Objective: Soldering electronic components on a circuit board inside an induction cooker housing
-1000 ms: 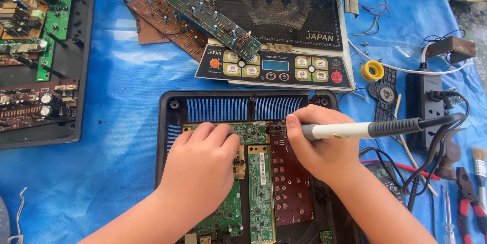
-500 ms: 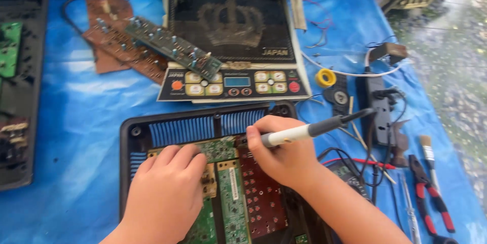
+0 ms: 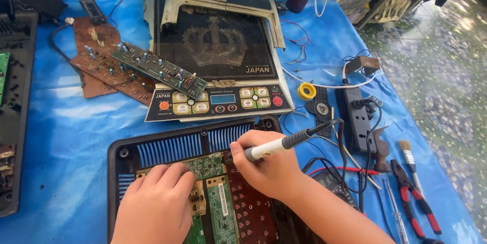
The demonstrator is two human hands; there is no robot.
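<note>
Left hand (image 3: 154, 208): bottom centre, fingers curled loosely, palm down, pressing on the green circuit board (image 3: 205, 173); it grips nothing.
Right hand (image 3: 269, 165): just right of it, closed around a soldering iron (image 3: 271, 146) with a white and black grip, tip hidden at the board.
Circuit board: flat, studded, lying in a black plastic case (image 3: 167, 147) with blue slotted vents.
Surface: crinkled blue plastic sheet (image 3: 66, 127) across the whole frame.
Lower right: red-handled pliers (image 3: 416, 203), small brush (image 3: 408, 157), black power strip (image 3: 357, 117).
Upper centre: glossy black cooktop panel (image 3: 215, 51), brown boards (image 3: 101, 61) to its left.
Upper right: wet speckled ground (image 3: 441, 71).
</note>
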